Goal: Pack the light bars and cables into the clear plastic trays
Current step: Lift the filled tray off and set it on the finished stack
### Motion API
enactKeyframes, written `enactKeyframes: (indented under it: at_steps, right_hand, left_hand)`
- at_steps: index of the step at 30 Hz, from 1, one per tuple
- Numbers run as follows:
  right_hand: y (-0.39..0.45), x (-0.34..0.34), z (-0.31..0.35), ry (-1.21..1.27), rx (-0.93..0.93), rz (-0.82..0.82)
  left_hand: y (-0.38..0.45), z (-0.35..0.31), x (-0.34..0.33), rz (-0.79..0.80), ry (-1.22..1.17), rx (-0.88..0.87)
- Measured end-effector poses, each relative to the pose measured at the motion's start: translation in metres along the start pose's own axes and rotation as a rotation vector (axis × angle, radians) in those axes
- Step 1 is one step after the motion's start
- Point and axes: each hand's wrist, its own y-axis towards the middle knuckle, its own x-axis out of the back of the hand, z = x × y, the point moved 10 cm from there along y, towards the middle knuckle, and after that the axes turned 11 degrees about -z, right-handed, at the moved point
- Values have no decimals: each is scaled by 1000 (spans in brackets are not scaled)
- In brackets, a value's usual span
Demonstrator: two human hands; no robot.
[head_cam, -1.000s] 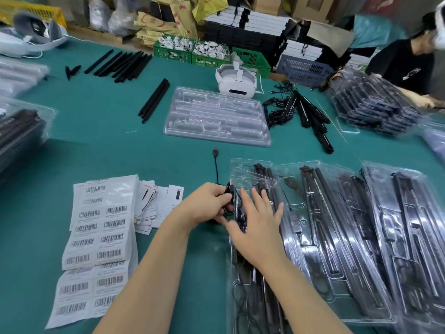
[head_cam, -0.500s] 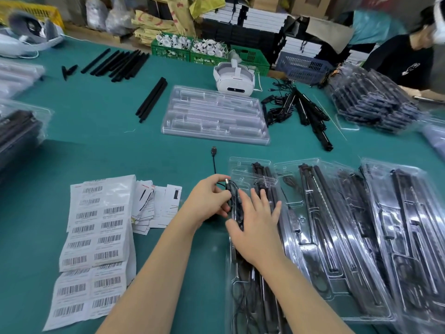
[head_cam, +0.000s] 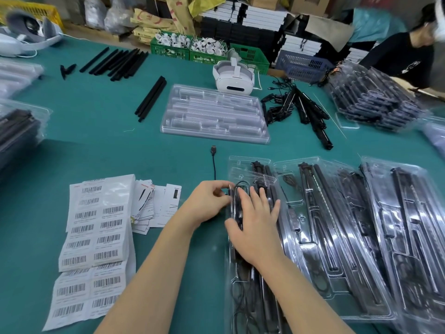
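Black USB cable [head_cam: 213, 165] being tucked into the nearest clear tray [head_cam: 243, 297].

Its coiled part sits at the tray's left edge, pinched by the left hand [head_cam: 209, 201]; the right hand [head_cam: 252, 225] presses flat, fingers straight, on the light bars [head_cam: 265, 297] just beside it. Cable tail and plug run away across the green worktop [head_cam: 96, 121], parallel to the tray's long axis, with barcode labels [head_cam: 96, 237] lying left.

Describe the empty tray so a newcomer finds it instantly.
Start at the white headset at the green table's far side. Just in front lies a clear plastic tray. Unlike the nearer trays, its moulded slots hold no bars or cables.
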Motion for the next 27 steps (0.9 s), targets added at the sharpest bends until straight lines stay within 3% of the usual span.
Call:
enactKeyframes:
  at_steps: [3, 14, 19, 27]
  right_hand:
    - [-1, 1, 1, 16, -1, -10]
    - [-1, -1, 1, -33, -1, -5]
    - [-1, 0, -3, -1, -25, -4]
    - [-1, 9, -2, 155, -31, -19]
  left_hand:
    - [1, -3, -2, -51, 76, -64]
    - [8, 11, 4, -122, -17, 4]
    - [11, 23, -2, -14, -119, 81]
    - [4, 3, -9, 97, 179, -88]
